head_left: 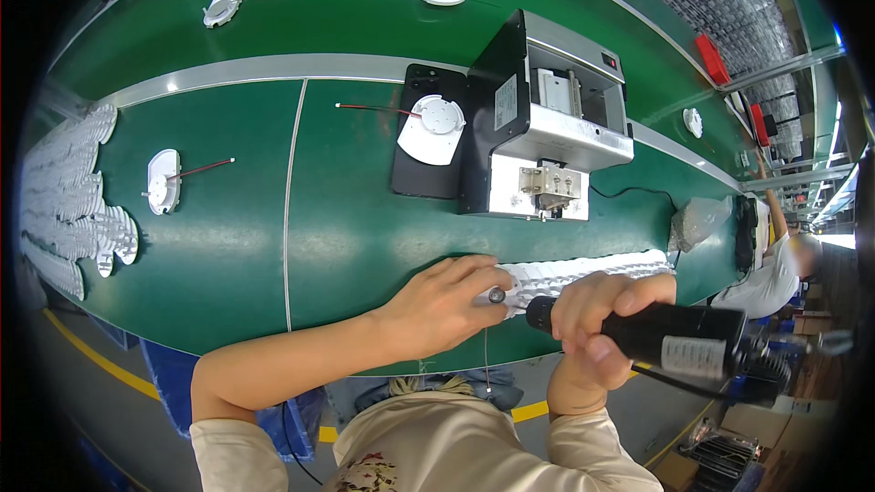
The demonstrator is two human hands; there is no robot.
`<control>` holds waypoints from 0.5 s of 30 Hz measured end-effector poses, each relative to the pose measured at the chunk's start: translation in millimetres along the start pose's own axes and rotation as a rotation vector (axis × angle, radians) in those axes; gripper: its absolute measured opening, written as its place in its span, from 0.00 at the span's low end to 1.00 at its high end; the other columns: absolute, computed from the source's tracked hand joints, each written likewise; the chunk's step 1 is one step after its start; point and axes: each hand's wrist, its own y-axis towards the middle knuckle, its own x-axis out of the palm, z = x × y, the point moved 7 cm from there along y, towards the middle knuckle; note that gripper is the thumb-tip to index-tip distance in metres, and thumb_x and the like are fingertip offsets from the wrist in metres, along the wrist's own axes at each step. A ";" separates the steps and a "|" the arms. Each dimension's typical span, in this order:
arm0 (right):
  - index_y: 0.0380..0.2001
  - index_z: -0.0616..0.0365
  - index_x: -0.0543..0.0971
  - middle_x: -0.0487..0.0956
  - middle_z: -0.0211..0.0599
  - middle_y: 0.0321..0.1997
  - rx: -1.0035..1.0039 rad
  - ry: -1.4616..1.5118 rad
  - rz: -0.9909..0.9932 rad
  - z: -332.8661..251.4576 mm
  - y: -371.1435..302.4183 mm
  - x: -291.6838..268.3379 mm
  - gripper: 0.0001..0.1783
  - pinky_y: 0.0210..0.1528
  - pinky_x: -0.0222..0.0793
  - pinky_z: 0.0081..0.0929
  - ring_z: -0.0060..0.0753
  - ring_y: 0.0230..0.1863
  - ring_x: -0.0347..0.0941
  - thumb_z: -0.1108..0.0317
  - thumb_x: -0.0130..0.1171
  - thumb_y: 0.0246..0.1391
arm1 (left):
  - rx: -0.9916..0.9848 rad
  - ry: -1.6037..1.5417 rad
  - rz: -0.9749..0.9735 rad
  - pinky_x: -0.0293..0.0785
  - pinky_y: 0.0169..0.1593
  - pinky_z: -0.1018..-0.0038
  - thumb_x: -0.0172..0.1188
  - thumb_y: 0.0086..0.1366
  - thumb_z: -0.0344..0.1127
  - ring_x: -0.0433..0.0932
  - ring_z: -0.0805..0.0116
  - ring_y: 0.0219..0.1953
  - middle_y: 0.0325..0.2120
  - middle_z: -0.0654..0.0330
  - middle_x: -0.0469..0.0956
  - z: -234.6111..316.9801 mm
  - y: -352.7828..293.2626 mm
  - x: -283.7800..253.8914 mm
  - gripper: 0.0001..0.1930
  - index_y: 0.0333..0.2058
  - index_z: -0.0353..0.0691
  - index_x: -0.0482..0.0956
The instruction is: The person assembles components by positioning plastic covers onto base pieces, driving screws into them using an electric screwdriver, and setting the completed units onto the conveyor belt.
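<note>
Initially, at far left, rows of white housings [68,200] lie on the green bench [351,246], with one wired housing [164,182] apart from them. At centre, the left hand [442,305] lies with thumb and fingers around the workpiece, a white housing [514,304] at the left end of a further row [597,266] (pinched or merely pressed: cannot tell). It should be light, stiff and smooth, liable to skid under torque; take it by the rim. Treat the thin lead [487,360], apparently its own, as fragile. At right, the right hand [597,314] is clamped around a black electric screwdriver [674,337], probably the heavier item; grip its barrel.
</note>
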 end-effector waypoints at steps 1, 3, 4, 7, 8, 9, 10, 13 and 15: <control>0.36 0.56 0.61 0.65 0.30 0.15 -0.010 -0.039 0.010 -2.0 -1.1 0.2 0.19 0.14 0.63 0.23 0.23 0.10 0.63 0.76 0.57 0.41 | -0.003 0.000 0.001 0.73 0.47 0.68 0.63 0.46 0.31 0.70 0.60 0.50 0.42 0.63 0.70 0.8 0.5 -0.5 0.08 0.29 0.45 0.79; 0.35 0.57 0.63 0.67 0.31 0.15 -0.025 -0.011 -0.044 -4.3 -1.7 1.2 0.19 0.16 0.64 0.25 0.26 0.11 0.63 0.77 0.60 0.39 | 0.006 -0.006 -0.026 0.73 0.46 0.68 0.65 0.43 0.30 0.71 0.59 0.49 0.43 0.62 0.69 4.2 2.5 -1.1 0.11 0.29 0.45 0.79; 0.33 0.57 0.65 0.68 0.32 0.15 -0.042 0.015 -0.096 -6.8 -2.7 3.5 0.20 0.18 0.64 0.26 0.28 0.13 0.63 0.78 0.63 0.38 | 0.006 -0.008 -0.027 0.73 0.46 0.68 0.65 0.43 0.30 0.71 0.59 0.49 0.43 0.62 0.69 5.8 3.9 -2.4 0.11 0.29 0.45 0.79; 0.32 0.57 0.66 0.69 0.33 0.14 -0.050 0.000 -0.093 -6.3 -6.0 2.1 0.19 0.18 0.64 0.26 0.29 0.13 0.64 0.79 0.63 0.36 | -0.007 -0.038 -0.070 0.73 0.46 0.67 0.65 0.40 0.29 0.71 0.58 0.47 0.45 0.59 0.68 6.8 4.9 -1.1 0.14 0.30 0.44 0.80; 0.31 0.58 0.67 0.69 0.33 0.14 -0.048 0.002 -0.107 -5.0 -7.0 1.7 0.18 0.18 0.64 0.26 0.29 0.12 0.64 0.79 0.63 0.35 | -0.039 -0.060 -0.068 0.73 0.45 0.67 0.65 0.39 0.29 0.71 0.57 0.47 0.45 0.57 0.67 4.9 4.1 0.2 0.15 0.31 0.44 0.80; 0.31 0.58 0.67 0.69 0.33 0.14 -0.051 0.002 -0.105 -4.4 -6.9 2.4 0.18 0.18 0.64 0.26 0.29 0.12 0.64 0.79 0.63 0.35 | -0.072 -0.078 -0.065 0.73 0.44 0.67 0.65 0.39 0.29 0.71 0.57 0.46 0.45 0.56 0.67 2.8 3.7 -0.4 0.15 0.31 0.43 0.80; 0.31 0.58 0.67 0.69 0.33 0.15 -0.024 0.028 -0.068 -1.1 -6.6 1.1 0.18 0.18 0.64 0.26 0.29 0.12 0.64 0.78 0.63 0.35 | -0.070 -0.077 -0.067 0.73 0.44 0.67 0.65 0.39 0.29 0.71 0.57 0.46 0.45 0.56 0.67 2.4 3.5 -1.0 0.15 0.31 0.43 0.80; 0.32 0.58 0.66 0.69 0.31 0.15 0.051 0.093 -0.003 2.5 -0.1 -4.3 0.20 0.17 0.63 0.27 0.28 0.12 0.63 0.76 0.64 0.34 | -0.144 -0.132 -0.103 0.70 0.45 0.65 0.65 0.39 0.30 0.69 0.55 0.47 0.45 0.55 0.67 -5.5 1.1 -1.5 0.16 0.32 0.43 0.80; 0.36 0.56 0.65 0.68 0.30 0.15 -0.029 0.229 -0.087 -7.6 13.3 -11.7 0.21 0.17 0.65 0.26 0.27 0.12 0.64 0.74 0.62 0.37 | -0.075 -0.064 -0.052 0.67 0.47 0.63 0.65 0.39 0.31 0.68 0.54 0.47 0.47 0.56 0.67 -4.0 3.9 -8.8 0.19 0.35 0.45 0.79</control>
